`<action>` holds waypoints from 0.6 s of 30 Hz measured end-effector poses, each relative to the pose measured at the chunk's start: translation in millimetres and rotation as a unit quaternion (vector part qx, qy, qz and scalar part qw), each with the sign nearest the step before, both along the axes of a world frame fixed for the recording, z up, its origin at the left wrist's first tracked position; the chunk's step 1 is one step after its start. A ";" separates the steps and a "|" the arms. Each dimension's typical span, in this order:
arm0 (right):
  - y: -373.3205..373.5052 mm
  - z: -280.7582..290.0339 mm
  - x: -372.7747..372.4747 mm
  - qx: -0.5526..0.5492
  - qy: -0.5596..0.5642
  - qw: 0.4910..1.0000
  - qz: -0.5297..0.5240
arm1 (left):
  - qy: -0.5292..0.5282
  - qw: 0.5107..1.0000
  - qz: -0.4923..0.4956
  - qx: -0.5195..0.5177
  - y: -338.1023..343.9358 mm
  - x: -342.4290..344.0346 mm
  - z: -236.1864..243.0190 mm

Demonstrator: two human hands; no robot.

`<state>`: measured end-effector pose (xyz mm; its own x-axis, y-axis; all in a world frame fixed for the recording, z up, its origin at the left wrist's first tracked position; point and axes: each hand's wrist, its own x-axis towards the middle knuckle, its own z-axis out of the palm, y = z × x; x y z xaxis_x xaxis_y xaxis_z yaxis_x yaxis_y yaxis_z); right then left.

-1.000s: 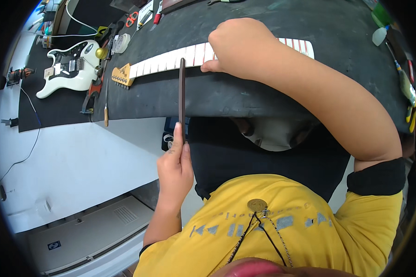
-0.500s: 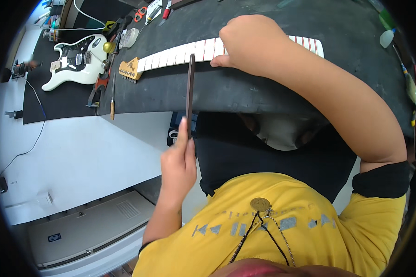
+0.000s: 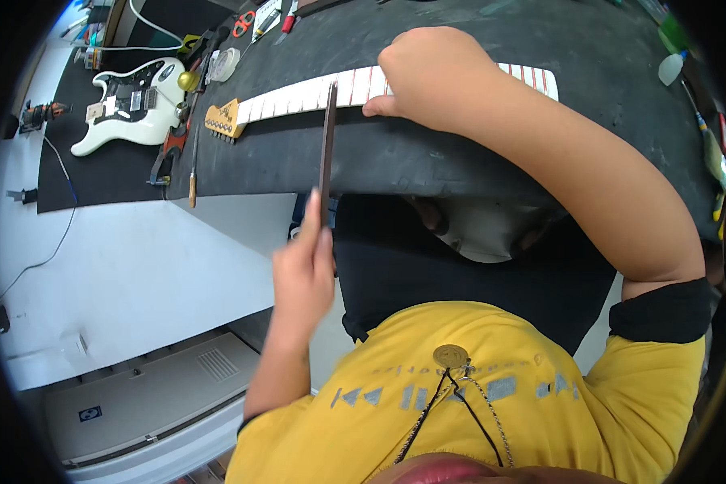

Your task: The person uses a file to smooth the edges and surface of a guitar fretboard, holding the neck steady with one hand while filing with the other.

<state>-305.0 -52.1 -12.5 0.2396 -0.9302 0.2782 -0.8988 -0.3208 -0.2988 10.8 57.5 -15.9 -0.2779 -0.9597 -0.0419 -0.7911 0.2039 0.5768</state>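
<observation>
A guitar neck [image 3: 282, 102] lies across the dark bench, its fingerboard covered in white between the frets and its wooden headstock [image 3: 223, 121] pointing left. My right hand [image 3: 427, 77] is closed over the neck toward its right end, thumb along the near edge, fingertips out of sight. In my left hand [image 3: 302, 270] is a long, narrow dark file [image 3: 328, 145], with one finger stretched along it. The file points away from me, and its far end rests over the white fingerboard, left of my right hand.
A white electric guitar body [image 3: 141, 105] lies at the left. Between it and the headstock are a wooden-handled tool [image 3: 193, 189] and a red-and-black clamp-like tool [image 3: 169, 149]. Orange-handled scissors [image 3: 244, 24] lie at the back. Brushes and other tools [image 3: 710, 145] line the right edge.
My left hand has slid the file a little farther away from me, so its tip reaches farther across the neck. My right hand keeps its place on the neck.
</observation>
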 end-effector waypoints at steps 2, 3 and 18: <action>2.2 1.3 3.3 -0.003 -0.001 1.000 0.003 | -0.004 1.000 -0.001 -0.009 19.0 4.4 -2.4; 3.6 1.4 4.1 -0.005 -0.004 1.000 0.004 | -0.009 1.000 -0.002 -0.018 22.7 0.8 -0.6; 0.8 2.8 5.8 0.021 0.022 1.000 -0.005 | 0.011 1.000 -0.007 -0.013 18.4 13.7 -8.2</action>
<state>-299.1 -51.3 -9.7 0.2408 -0.9432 0.2290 -0.9143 -0.2996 -0.2725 24.5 75.9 -24.2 -0.2914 -0.9565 -0.0105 -0.7749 0.2296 0.5889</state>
